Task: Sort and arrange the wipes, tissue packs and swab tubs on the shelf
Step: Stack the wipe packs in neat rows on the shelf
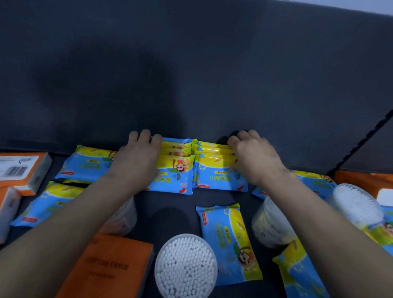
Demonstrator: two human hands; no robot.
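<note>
1. Wipes [177, 171]: flat blue-and-yellow packs. Two overlapping rows stand side by side at the back; others lie loose around them.
2. Tissue packs [108, 266]: orange, lying at left, front and far right.
3. Swab tubs [186, 269]: clear and round. One stands upright in front.

Entry: 1 view on my feed, head-worn, wide-angle. Position: above the front of the shelf [174, 207], close in. Facing: forward and down toward the dark back panel [197, 66], which fills the upper half. Coverage: forearms enter from the 2 bottom corners; left hand [141, 155] and right hand [253, 159] hold the upright wipes packs [215, 171] just below centre. Straight lines bend near the frame edges.
</note>
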